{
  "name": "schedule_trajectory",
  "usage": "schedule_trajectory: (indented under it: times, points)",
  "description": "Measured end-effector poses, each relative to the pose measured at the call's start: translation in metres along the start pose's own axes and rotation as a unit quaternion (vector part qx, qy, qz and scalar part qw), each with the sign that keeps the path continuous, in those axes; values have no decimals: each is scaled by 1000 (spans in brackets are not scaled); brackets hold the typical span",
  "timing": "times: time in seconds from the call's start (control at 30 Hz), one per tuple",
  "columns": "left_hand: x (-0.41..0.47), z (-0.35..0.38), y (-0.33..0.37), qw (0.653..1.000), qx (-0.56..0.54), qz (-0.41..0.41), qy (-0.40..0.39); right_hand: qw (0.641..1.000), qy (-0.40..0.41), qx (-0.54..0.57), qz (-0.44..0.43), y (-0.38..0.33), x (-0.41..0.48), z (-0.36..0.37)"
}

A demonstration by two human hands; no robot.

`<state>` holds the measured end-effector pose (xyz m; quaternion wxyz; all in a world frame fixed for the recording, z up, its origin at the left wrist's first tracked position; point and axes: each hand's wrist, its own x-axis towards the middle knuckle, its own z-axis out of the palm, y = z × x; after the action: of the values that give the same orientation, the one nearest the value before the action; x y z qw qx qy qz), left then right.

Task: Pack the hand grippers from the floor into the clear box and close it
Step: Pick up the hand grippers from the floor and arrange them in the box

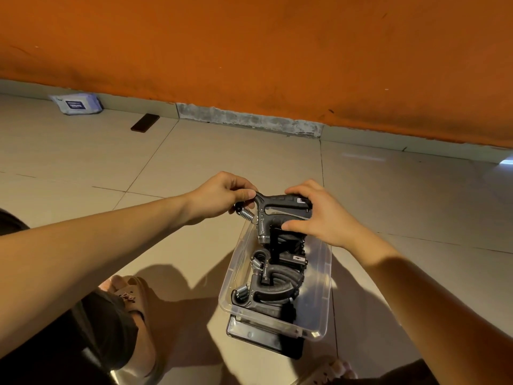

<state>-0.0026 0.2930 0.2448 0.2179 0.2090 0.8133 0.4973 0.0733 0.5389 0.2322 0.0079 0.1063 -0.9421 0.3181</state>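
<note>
Both hands pinch one black hand gripper (pixel 280 211) over the clear box's (pixel 322 287) far end: left hand (pixel 222 197) at its head, right hand (pixel 316 209) around the handles. Several already lie inside; the dark lid (pixel 261 339) waits underneath.

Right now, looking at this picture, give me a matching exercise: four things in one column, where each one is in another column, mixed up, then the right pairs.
Things:
1. hand gripper
2. clear box
3. wipes packet
4. black lid

Places:
A. far off on the floor, by the orange wall
B. under the near end of the box
C. held in both hands above the box's far end
D. on the tiled floor between the person's feet, open, with grippers inside

Pairs: 1-C, 2-D, 3-A, 4-B
</note>
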Motion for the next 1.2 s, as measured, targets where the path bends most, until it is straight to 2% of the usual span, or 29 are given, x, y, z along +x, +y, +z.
schedule_trajectory:
  times: [0.1,0.17,0.27,0.33,0.4,0.57,0.83,1.1,1.2]
  points:
    - [7,6,-5,1000,-10,-21,-18,989,-8,-139,-47,4,-3,5]
    - [11,11,-11,999,-8,-37,-22,981,-9,-183,-56,7,-5,12]
    - [15,18,-32,994,83,-69,-30,981,-38,-192,-6,20,-11,27]
    - [14,19,-54,970,211,-100,-61,976,-76,-197,53,35,-17,43]
    - [11,23,-73,954,259,-131,-78,967,-115,-202,103,49,-20,60]
    - [8,49,-106,956,228,-149,-107,951,-178,-190,166,68,-17,95]
    - [0,46,-126,963,189,-135,-135,957,-166,-198,130,71,-22,123]
    - [1,47,-128,967,174,-141,-119,955,-162,-176,173,62,-26,121]
    - [-1,48,-124,962,212,-134,-104,955,-149,-158,202,57,-32,114]
